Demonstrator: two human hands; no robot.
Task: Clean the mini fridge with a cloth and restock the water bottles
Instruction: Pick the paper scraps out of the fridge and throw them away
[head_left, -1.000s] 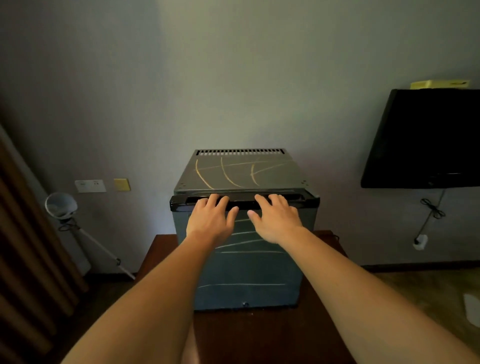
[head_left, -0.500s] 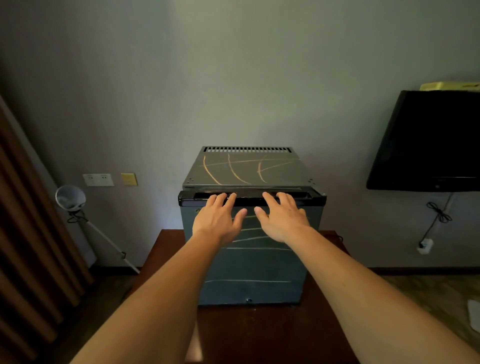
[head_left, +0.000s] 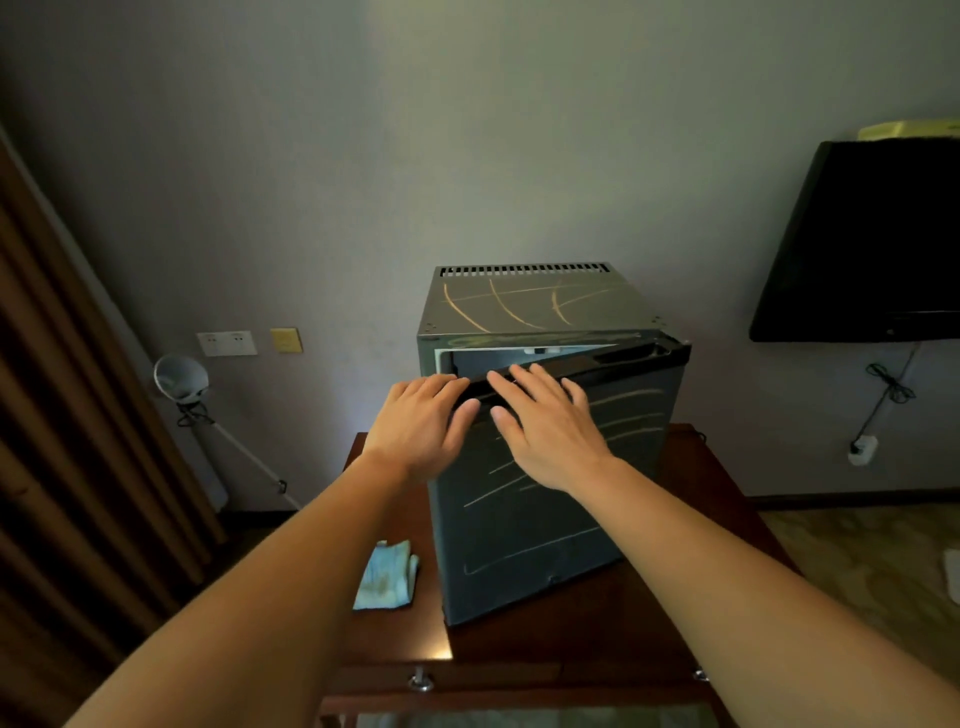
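Dark wood table fills the near field, with a metal drawer knob on its front edge. Two bare forearms reach in from the bottom corners. A blue cloth lies crumpled on the table, just left of the door's lower corner and apart from both hands.

The fridge stands on the table against the wall. Its door is ajar, hinged on the right, the left edge swung toward the camera. A pale interior shows through the gap at the top. The door front and the fridge top carry pale streaks.

The left hand is at the door's top left corner. Its fingers are together and the tips pass behind the black strip; can't tell if they hook it. The thumb lies on the door front. The right hand is just beside it, with its fingers straight and spread, lying flat over the same strip, palm on the door front.

Farther back, on the left, a brown curtain, a round white head on a thin pole, white sockets and a yellow plate on the wall. On the right, a black TV with something yellow on top, and below it a cord to a wall plug.
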